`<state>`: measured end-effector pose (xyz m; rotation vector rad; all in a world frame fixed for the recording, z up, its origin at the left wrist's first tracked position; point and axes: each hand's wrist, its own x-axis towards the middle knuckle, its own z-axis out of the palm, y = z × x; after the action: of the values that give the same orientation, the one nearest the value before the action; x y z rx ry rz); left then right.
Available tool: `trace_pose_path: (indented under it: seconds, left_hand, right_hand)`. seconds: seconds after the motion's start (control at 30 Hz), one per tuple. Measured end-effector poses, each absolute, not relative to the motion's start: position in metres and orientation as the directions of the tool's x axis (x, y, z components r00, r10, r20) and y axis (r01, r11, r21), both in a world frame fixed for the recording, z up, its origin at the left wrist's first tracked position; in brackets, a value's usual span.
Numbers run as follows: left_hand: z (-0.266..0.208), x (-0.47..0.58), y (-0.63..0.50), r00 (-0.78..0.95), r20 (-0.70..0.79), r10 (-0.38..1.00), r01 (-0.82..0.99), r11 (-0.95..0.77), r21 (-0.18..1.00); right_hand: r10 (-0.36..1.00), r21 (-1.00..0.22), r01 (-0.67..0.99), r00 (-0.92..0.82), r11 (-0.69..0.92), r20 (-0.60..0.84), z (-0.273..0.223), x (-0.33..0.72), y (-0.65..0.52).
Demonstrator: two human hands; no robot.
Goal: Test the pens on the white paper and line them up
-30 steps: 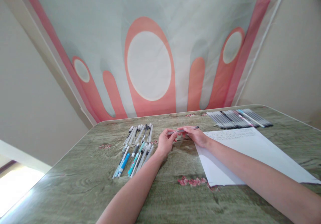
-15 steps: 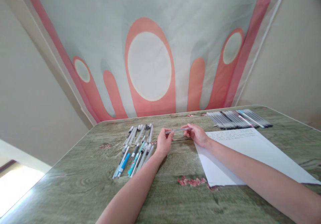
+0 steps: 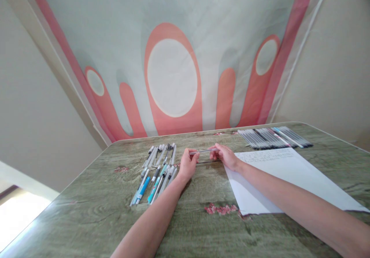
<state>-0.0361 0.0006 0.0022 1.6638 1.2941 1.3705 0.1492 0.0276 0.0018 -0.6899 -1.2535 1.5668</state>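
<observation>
Between my two hands a slim, pale pen is held roughly level above the table. My left hand pinches one end with thumb and fingers. The other end sits in the closed fingers of my right hand, whose wrist is over the corner of a white paper sheet with rows of small writing along its top. Left of my left hand lie pen caps and barrels in two groups: a farther group of clear and black pieces, and a nearer group with blue and teal pens.
A tight row of pens, mostly clear with dark tips, lies at the back right beyond the paper. The wood-patterned table has printed pink flowers. A pink and grey patterned cloth hangs behind its far edge.
Both hands have shifted very slightly to the left, the pen still held between them. The pens and paper on the table have stayed in place.
</observation>
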Motion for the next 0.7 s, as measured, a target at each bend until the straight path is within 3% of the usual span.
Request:
trace_pose_path:
  seconds: [0.5,0.6,0.7]
  left_hand:
    - [0.014,-0.034,0.004,-0.102,0.326,0.94,0.203,-0.301,0.932]
    - [0.015,-0.034,0.003,-0.143,0.32,0.936,0.22,-0.286,0.933]
    - [0.014,-0.033,0.002,-0.169,0.326,0.93,0.234,-0.283,0.93]
  right_hand:
    - [0.922,-0.961,-0.276,-0.364,0.031,0.134,0.004,0.147,0.029]
    - [0.916,-0.983,-0.156,-0.372,0.098,0.15,0.007,0.15,0.03]
    - [0.886,-0.947,0.114,-0.402,0.301,0.233,0.015,0.155,0.03]
